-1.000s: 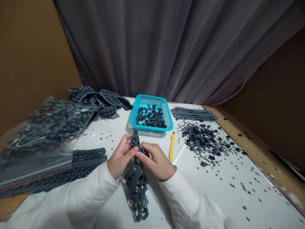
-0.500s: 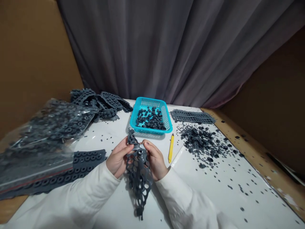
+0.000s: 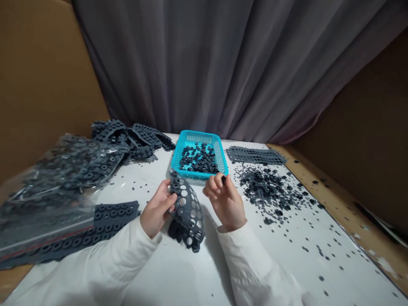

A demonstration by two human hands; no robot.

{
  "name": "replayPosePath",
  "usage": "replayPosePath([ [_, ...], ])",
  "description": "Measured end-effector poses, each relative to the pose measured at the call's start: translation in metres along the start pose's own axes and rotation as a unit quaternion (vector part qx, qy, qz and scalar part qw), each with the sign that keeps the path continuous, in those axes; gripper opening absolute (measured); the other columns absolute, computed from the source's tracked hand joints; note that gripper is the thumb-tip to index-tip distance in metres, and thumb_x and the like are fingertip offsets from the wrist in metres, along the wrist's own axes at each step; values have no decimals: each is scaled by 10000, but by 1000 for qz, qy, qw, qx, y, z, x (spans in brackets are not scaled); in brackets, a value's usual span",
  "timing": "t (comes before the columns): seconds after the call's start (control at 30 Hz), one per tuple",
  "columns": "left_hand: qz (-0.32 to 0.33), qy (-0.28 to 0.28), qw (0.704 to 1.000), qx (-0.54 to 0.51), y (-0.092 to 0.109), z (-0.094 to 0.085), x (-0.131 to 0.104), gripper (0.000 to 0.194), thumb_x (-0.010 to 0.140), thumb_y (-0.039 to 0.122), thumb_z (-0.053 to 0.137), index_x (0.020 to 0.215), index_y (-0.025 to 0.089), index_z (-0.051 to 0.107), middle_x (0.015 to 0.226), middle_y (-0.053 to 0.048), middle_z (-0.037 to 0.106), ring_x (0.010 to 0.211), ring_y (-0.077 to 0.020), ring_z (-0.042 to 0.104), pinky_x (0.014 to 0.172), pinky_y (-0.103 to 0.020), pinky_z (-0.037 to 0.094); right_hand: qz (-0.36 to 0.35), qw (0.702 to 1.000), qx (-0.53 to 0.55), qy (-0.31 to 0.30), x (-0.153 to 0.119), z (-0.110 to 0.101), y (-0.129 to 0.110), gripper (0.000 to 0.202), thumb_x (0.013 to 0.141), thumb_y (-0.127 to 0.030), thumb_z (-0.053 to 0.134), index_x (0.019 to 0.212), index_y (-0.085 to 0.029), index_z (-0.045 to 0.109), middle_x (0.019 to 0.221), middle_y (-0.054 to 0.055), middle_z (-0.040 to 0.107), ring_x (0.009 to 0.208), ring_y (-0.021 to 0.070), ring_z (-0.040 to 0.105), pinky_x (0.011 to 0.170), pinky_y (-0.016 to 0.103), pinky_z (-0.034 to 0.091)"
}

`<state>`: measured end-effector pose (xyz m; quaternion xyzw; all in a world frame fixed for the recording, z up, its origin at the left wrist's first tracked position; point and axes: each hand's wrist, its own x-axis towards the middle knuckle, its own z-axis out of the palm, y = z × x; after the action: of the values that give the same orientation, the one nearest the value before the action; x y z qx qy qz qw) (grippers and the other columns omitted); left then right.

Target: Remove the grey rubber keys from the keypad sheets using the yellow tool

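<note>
Head view gives me, from my distant seat, two bare hands above a white table (image 3: 159, 276). The right hand (image 3: 228, 207) pinches a small dark piece (image 3: 223, 179) between thumb and finger, at the very tips, with the other fingers curled. The relation which I judge most important is this: the blue basket (image 3: 197, 174) lies beyond that pinch and a little to its left, and the right hand is nearer to it than the left. The left hand (image 3: 155, 213) has its thumb pressed on the edge of a perforated strip (image 3: 185, 208), whose long axis runs from the basket side toward the person, slanting to the right. The strip is apart from the right hand. The fingertips overlap the basket's near right corner in my view, so I cannot tell whether they are above it or only in front. The piece is mostly covered, and its shape and axis I cannot make out. The strip's lower end is bunched and dark, and the left fingers behind it are partly hidden.
</note>
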<state>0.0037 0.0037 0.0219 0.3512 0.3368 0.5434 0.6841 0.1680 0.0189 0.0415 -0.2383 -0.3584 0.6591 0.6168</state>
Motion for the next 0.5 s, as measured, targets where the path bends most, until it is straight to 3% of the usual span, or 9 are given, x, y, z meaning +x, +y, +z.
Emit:
replayPosePath([
  [0.17,22,-15,999,33,0,-3,-1,481,686,351,707,1060,205,443,584,48,489,488,-66,388,489,-168,299,53,997,3,-62,-3,5,6,407,804,-541,481,615,-195,381,578,-41,269,483,102,184,494,250,190],
  [0.33,25,-23,999,34,5,-1,-4,486,667,356,720,1043,206,451,558,52,487,482,-70,397,486,-175,305,62,995,2,-81,-4,7,8,409,814,-550,454,622,-196,377,577,-40,269,482,103,192,496,252,197],
  [0.5,33,16,999,18,5,1,-6,508,651,361,730,1051,214,455,563,51,501,481,-65,406,489,-169,308,67,993,0,-95,-4,6,8,415,823,-561,418,623,-201,366,568,-41,263,473,106,197,491,257,215],
])
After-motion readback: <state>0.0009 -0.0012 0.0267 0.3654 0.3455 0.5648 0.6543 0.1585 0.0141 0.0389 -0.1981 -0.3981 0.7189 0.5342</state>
